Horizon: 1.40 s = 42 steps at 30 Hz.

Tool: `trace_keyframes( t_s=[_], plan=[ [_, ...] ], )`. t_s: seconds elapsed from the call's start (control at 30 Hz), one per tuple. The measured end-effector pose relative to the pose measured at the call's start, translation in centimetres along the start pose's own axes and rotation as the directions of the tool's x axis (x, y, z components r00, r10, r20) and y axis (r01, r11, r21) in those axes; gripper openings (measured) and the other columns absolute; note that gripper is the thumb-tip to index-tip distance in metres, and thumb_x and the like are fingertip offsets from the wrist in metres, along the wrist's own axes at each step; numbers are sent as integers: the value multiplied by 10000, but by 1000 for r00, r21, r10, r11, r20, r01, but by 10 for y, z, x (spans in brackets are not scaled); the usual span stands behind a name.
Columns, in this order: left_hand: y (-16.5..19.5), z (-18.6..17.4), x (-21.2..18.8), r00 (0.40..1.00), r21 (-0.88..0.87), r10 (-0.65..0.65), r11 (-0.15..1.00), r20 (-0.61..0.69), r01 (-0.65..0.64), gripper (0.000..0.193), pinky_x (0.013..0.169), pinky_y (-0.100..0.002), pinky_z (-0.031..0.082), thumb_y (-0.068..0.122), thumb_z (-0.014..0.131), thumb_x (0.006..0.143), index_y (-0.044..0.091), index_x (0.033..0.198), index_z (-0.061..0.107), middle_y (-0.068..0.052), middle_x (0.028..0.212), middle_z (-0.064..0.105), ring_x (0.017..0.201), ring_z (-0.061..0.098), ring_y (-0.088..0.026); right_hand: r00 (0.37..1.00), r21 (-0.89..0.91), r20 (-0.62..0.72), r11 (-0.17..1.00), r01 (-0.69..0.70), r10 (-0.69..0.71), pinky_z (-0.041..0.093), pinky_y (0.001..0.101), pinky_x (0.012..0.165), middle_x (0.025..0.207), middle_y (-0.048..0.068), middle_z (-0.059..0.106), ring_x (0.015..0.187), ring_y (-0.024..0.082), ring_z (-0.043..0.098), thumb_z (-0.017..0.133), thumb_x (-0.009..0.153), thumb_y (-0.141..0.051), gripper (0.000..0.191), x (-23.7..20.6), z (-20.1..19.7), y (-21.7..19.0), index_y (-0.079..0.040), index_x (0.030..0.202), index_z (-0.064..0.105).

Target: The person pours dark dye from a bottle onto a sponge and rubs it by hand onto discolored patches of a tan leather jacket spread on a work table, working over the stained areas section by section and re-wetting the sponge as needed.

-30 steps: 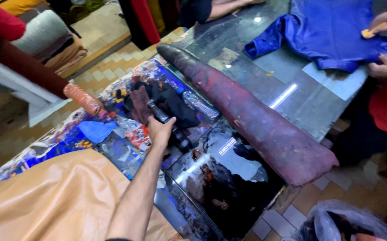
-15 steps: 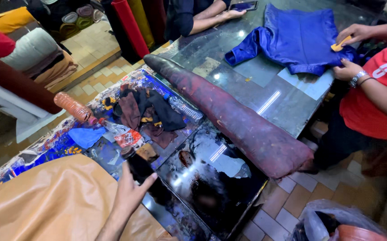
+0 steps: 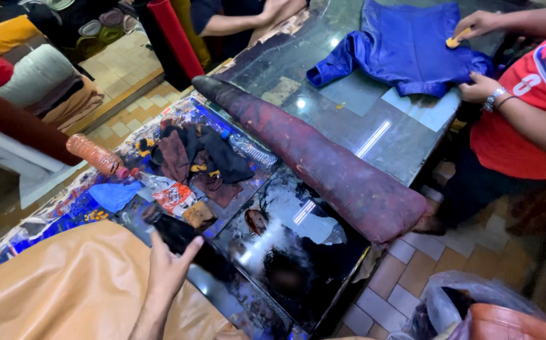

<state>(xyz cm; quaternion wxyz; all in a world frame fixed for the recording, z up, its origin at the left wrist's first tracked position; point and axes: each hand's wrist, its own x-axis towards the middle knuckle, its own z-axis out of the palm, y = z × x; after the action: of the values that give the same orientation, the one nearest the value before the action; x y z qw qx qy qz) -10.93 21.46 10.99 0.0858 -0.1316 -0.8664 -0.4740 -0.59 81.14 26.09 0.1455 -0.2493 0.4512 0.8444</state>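
The dark blurred tool (image 3: 181,236), now nearer the desk's (image 3: 348,135) near edge than a second ago, sits in one hand (image 3: 167,272), fingers (image 3: 190,247) curled loosely around it above tan leather (image 3: 65,289); the other hand is unseen.

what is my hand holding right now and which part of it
One hand grips a dark, blurred object by its near end; which hand it is cannot be told.

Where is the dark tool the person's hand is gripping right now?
In the head view, the dark tool sits low and left of centre in the person's hand, above the tan leather sheet and just below the small brown scrap.
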Motion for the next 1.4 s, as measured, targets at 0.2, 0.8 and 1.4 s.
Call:
trace_keyframes(
  t_s=[0.2,0.8,1.4],
  plan=[
    [-11,-9,6,990,-96,116,988,-81,-124,719,923,-369,523,203,819,838,-56,1363,402,-172,1145,666,1033,674,-271,1000,-22,25,1000,13,-12,574,525,743,1043,157,726,845,339,712,675,905,-175,346,8,0,-21,-156,1241,596],
    [-42,7,-79,962,-52,223,971,-159,-234,805,880,-326,592,158,888,677,-5,1334,452,-184,1191,657,1006,717,-249,916,-866,399,310,393,-45,559,555,667,1048,138,737,771,325,708,581,887,-259,481,100,-537,38,-242,1367,541],
    [-87,94,-160,954,-372,300,882,-26,-288,654,986,-422,492,146,897,663,64,1253,627,-131,1093,735,1029,719,-267,623,-599,781,-225,769,48,471,300,1005,1308,123,594,1141,141,571,420,1102,-250,393,111,-528,11,-23,1413,498]
  ],
)
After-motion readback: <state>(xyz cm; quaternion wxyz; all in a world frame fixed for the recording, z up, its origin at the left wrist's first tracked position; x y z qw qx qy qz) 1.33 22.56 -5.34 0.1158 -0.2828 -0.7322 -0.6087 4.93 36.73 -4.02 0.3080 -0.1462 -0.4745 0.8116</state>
